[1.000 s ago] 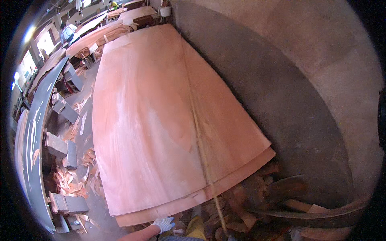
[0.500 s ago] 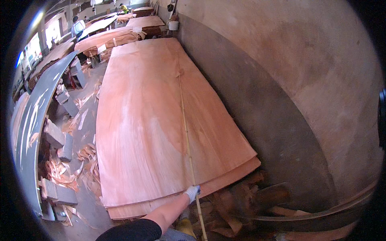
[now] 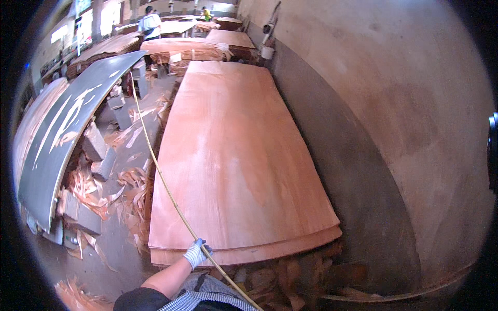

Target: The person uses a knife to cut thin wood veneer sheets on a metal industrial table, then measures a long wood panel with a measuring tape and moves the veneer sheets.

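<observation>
My left hand [image 3: 196,253], in a white glove with blue fingertips, is closed around a long thin bamboo-like pole [image 3: 166,184]. The pole bows from the lower edge of the view up past the left side of a wide stack of reddish wood veneer sheets [image 3: 233,155]. Its far tip rises beside the dark panel on the left. My gloved hand is at the near left corner of the stack, where the top sheet sits slightly back from the ones beneath. My right hand is out of view.
A bent dark panel [image 3: 78,119] rests on grey blocks [image 3: 80,211] to the left. Veneer scraps [image 3: 132,199] litter the floor between. A wall [image 3: 342,135] runs along the right. More veneer stacks [image 3: 181,47] and a person in a light top [image 3: 150,23] are farther back.
The pole has swung left, from lying along the middle of the veneer stack to its left side. My left hand moved left with it, still gripping. The view has turned slightly left.
</observation>
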Motion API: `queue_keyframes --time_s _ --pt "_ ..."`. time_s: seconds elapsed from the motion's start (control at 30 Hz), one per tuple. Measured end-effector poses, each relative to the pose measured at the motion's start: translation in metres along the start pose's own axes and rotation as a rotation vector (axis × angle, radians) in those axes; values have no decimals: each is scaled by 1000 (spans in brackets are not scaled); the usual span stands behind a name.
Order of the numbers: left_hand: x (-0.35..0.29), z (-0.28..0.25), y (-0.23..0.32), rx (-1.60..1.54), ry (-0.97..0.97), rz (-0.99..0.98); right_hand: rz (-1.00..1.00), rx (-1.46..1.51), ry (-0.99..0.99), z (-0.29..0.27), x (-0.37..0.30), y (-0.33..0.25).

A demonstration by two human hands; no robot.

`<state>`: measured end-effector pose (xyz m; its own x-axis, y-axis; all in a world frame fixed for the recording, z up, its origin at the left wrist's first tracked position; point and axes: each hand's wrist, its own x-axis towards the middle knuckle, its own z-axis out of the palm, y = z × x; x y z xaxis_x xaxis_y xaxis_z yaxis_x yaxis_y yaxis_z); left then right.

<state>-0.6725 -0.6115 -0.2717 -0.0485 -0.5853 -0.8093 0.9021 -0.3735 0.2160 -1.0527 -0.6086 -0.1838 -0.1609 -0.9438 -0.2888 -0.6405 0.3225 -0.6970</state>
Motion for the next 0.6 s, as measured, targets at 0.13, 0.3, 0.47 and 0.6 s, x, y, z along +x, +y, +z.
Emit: queue_keyframes --time_s 0.13,0.3,0.47,0.6 --pt "8 -10 18 -42 57 30 -31 -47 -42 6 -19 -14" --pt "17 13 0 25 19 41 -50 -109 -73 8 -39 -24" --pt "38 49 -38 169 -36 9 -60 -160 -93 6 -50 -32" --pt "30 66 -97 303 -147 -177 -37 -194 -128 12 -59 -28"
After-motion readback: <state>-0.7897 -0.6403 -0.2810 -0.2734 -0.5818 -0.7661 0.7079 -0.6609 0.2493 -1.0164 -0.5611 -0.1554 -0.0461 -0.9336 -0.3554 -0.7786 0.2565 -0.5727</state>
